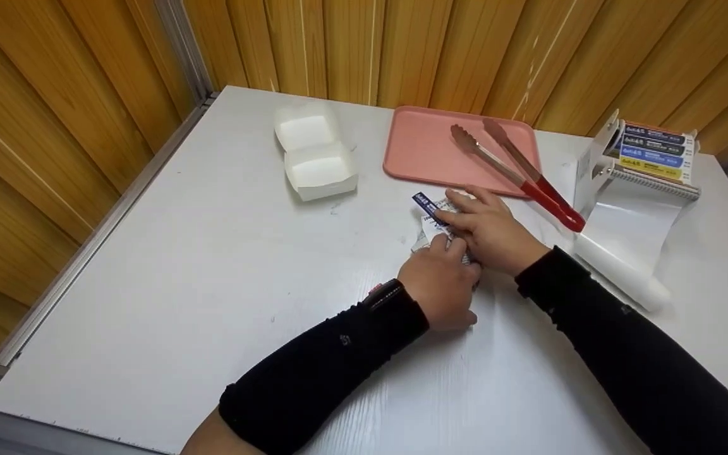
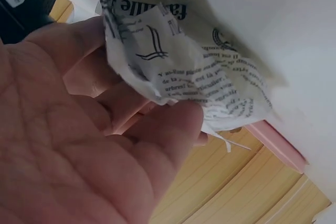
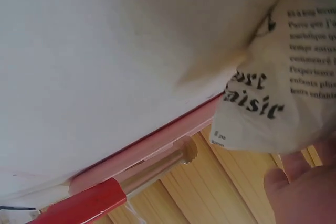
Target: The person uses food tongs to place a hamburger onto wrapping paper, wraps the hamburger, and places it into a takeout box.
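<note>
A small bundle wrapped in white printed paper point(image 2: 184, 61) lies on the white table, mostly covered by both hands in the head view. My left hand point(image 1: 441, 287) grips its near side with bent fingers, the thumb against the paper in the left wrist view. On the far side my right hand point(image 1: 497, 232) rests with its fingers stretched out over the bundle. Under its fingertips is a dark blue strip label point(image 1: 426, 203), one end sticking out past the paper. In the right wrist view the paper's printed side point(image 3: 294, 82) shows, with fingers at its edge. What the paper wraps is hidden.
An open white box point(image 1: 323, 174) stands at the back left. Red-handled tongs point(image 1: 547, 196) lean across a pink tray point(image 1: 414, 148) behind the hands. To the right is a label dispenser point(image 1: 651, 151) with coloured strips, its white backing roll point(image 1: 623, 268) trailing forward.
</note>
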### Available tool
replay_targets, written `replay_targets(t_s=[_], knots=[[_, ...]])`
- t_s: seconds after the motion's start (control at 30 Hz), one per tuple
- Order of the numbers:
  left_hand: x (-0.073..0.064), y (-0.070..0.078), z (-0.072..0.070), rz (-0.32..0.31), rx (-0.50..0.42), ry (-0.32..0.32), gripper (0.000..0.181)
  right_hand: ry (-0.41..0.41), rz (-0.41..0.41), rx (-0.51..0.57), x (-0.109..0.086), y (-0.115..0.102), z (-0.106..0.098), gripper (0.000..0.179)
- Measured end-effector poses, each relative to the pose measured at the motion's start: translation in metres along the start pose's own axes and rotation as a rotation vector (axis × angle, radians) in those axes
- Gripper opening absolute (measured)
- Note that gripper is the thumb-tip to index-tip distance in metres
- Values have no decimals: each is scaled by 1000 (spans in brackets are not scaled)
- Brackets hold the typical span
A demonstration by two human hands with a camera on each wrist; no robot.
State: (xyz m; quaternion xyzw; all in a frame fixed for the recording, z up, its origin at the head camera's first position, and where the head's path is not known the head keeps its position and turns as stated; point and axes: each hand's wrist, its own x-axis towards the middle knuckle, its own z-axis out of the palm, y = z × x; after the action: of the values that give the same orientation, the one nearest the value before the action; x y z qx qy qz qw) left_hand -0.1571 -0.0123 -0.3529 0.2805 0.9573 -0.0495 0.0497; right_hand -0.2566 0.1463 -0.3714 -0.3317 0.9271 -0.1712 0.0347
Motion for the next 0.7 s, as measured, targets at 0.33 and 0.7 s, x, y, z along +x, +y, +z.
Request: replay_targets(t_s=[0.33,0.7], knots=[[8,-27,-6,21,-273,12,53,-149,-14,137,-5,10,4,55],[23,-66,-2,-77,-635,90,29,-203,48,109,-6,7,5,92]])
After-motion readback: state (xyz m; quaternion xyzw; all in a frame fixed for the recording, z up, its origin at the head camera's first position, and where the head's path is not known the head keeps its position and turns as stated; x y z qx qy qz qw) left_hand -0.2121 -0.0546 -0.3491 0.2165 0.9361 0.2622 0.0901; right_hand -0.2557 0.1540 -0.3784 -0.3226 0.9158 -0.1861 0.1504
